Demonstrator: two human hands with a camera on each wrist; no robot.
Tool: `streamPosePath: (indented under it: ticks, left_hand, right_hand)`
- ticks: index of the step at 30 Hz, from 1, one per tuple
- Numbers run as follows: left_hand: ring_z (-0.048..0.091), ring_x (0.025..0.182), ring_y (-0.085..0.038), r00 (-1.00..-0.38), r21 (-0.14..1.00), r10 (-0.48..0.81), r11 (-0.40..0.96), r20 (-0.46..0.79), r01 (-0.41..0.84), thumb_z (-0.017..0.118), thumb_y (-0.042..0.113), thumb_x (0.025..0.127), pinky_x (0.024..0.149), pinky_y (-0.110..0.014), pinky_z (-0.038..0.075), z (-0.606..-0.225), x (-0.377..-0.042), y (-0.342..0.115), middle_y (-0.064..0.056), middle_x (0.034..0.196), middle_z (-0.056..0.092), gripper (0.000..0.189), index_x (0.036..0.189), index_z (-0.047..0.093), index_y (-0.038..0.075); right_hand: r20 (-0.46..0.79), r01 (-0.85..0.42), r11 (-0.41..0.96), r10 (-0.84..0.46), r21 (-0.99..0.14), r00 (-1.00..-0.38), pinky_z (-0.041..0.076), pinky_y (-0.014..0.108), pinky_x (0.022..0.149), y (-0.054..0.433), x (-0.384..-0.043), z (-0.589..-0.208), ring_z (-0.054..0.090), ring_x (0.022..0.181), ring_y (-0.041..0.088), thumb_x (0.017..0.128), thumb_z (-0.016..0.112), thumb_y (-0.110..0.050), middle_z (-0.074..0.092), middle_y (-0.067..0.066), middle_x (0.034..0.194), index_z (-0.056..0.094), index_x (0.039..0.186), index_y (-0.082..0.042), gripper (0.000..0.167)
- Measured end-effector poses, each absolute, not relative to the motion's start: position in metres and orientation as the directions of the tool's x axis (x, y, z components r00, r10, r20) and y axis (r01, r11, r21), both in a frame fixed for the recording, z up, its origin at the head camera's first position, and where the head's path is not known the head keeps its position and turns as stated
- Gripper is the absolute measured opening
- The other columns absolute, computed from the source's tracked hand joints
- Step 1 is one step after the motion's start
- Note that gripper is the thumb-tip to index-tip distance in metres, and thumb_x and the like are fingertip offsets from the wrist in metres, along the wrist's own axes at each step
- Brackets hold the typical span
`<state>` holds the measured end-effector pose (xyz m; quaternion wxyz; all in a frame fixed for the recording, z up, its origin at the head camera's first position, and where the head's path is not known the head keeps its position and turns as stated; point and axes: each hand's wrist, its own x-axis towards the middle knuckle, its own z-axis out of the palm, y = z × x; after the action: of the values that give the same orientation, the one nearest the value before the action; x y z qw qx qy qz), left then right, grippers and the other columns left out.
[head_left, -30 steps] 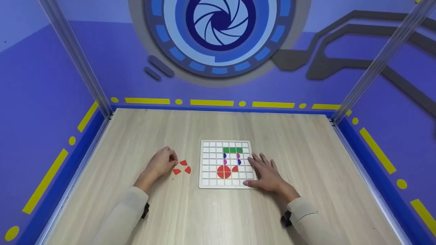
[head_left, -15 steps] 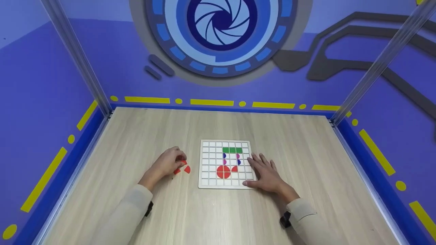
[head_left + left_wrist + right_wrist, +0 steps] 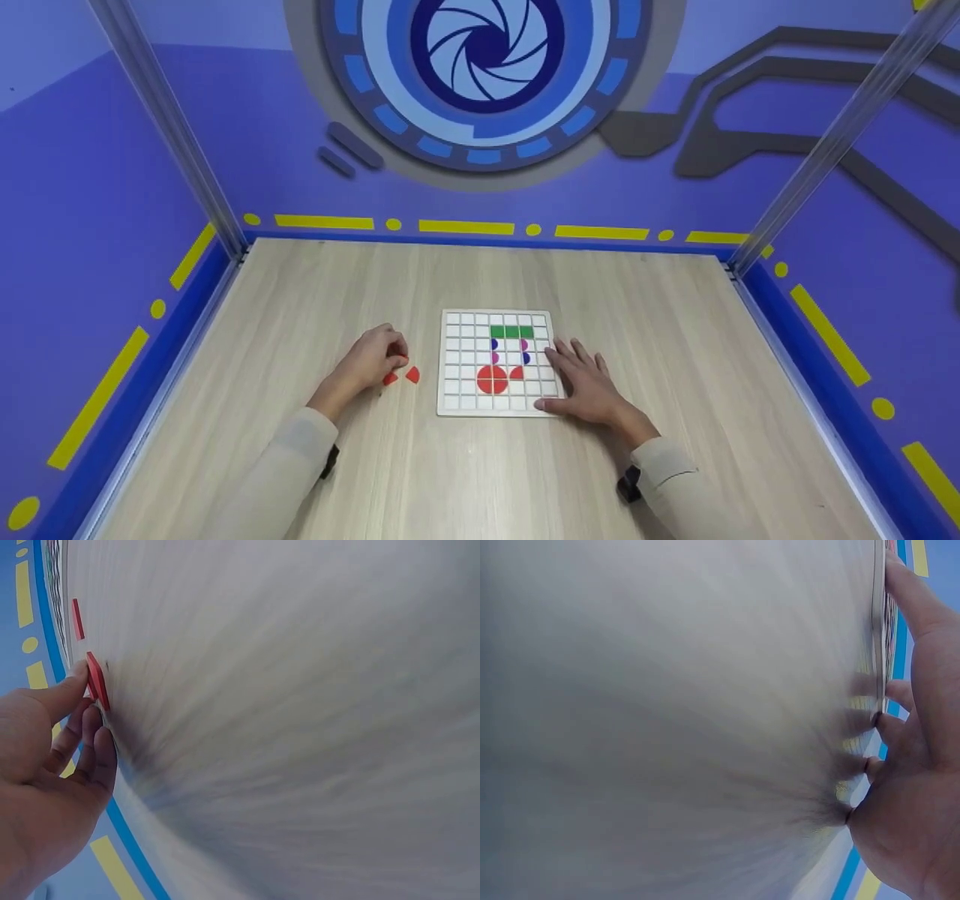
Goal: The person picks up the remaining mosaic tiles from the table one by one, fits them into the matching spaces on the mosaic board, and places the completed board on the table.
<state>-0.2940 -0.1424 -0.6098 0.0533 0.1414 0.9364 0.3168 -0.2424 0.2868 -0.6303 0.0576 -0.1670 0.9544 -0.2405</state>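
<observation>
In the head view my left hand [image 3: 369, 355] pinches a red quarter-circle tile [image 3: 403, 361], mostly hidden by the fingertips, at the table. Two more red tiles lie beside it: one [image 3: 413, 374] to the right, another [image 3: 390, 379] partly under the hand. In the left wrist view a red tile [image 3: 98, 681] shows right at the thumb. My right hand [image 3: 589, 381] rests with spread fingers on the right edge of a white grid board [image 3: 440, 375]. The board carries green squares [image 3: 512, 331], small purple and pink half-circles [image 3: 495, 358], a red circle [image 3: 492, 379] and a red quarter-circle [image 3: 517, 373].
The board lies flat on a light wood table [image 3: 480, 480]. Blue-purple panels [image 3: 225, 135] with yellow marks stand along its back and sides, with metal posts [image 3: 169, 112] at the corners.
My left hand moves right, onto the upper red tile, and its fingers come together there. That tile is now mostly covered. My right hand and the board stay put.
</observation>
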Motion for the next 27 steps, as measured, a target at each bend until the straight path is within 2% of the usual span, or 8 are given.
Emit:
streamPosePath:
  ticks: [5, 16, 21, 27]
  left_hand:
    - [0.054, 0.085, -0.017, -0.957, 0.618, 0.289, 0.755, -0.015, 0.219, 0.077, 0.009, 0.098, 0.077, -0.034, 0.049, -0.610, -0.292, -0.142, -0.001, 0.093, 0.056, 0.010, 0.093, 0.069, 0.012]
    - [0.055, 0.089, -0.017, -0.960, 0.615, 0.273, 0.768, -0.062, 0.179, 0.072, 0.013, 0.102, 0.076, -0.032, 0.049, -0.600, -0.293, -0.140, -0.002, 0.100, 0.058, 0.004, 0.105, 0.073, 0.010]
    - [0.054, 0.089, -0.018, -0.942, 0.654, 0.334, 0.717, -0.021, 0.240, 0.067, 0.012, 0.105, 0.078, -0.034, 0.048, -0.592, -0.292, -0.133, -0.001, 0.098, 0.058, 0.009, 0.108, 0.075, 0.009]
    - [0.056, 0.088, -0.016, -0.913, 0.684, 0.407, 0.654, 0.043, 0.324, 0.066, 0.009, 0.103, 0.078, -0.035, 0.048, -0.581, -0.289, -0.113, 0.000, 0.096, 0.059, 0.003, 0.102, 0.068, 0.010]
  right_hand:
    - [-0.027, -0.295, 0.831, -0.348, -0.472, -0.937, 0.001, 0.070, 0.123, 0.287, -0.243, -0.631, 0.006, 0.162, 0.038, 0.084, 0.076, -0.071, 0.021, 0.009, 0.175, 0.036, 0.166, -0.015, 0.107]
    - [-0.043, -0.291, 0.831, -0.352, -0.473, -0.935, 0.000, 0.070, 0.123, 0.287, -0.241, -0.629, 0.005, 0.162, 0.039, 0.084, 0.074, -0.073, 0.020, 0.010, 0.175, 0.034, 0.166, -0.015, 0.108]
    - [-0.046, -0.282, 0.834, -0.343, -0.474, -0.938, -0.001, 0.070, 0.123, 0.287, -0.241, -0.629, 0.005, 0.162, 0.039, 0.084, 0.074, -0.074, 0.020, 0.009, 0.175, 0.035, 0.166, -0.015, 0.109]
    - [-0.053, -0.273, 0.836, -0.337, -0.476, -0.940, -0.001, 0.069, 0.123, 0.286, -0.241, -0.628, 0.005, 0.162, 0.039, 0.083, 0.074, -0.074, 0.020, 0.009, 0.175, 0.035, 0.166, -0.016, 0.109]
